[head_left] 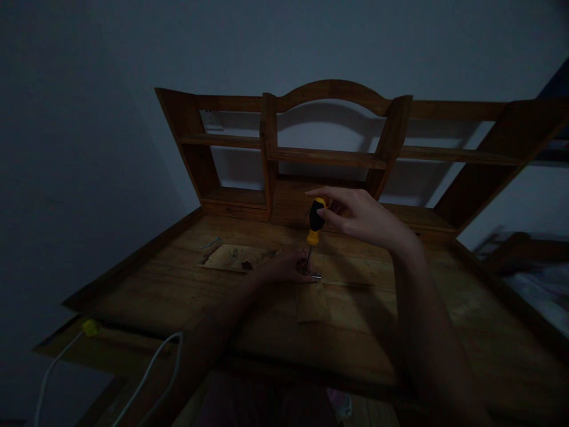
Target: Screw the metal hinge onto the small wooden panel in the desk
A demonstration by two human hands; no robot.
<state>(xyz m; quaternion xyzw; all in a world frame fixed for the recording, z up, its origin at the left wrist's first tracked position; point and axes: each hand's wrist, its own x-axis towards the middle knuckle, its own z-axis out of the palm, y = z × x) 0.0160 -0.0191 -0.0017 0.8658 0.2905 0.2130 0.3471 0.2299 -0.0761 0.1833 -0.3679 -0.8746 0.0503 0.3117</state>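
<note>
While my right hand is gripping the screwdriver near upright over the desk, fingers curled, my left hand is bending around its tip beside a small metal piece, hold too dark to tell, so I am favouring straight, steady pressure.

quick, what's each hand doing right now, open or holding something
Right hand: closed, holding the screwdriver.
Left hand: low by the screwdriver, too dark to tell if open or closed.

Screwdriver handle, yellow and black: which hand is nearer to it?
Right. The right hand is on the handle; the left hand is lower, near the shaft's bottom end.
</note>
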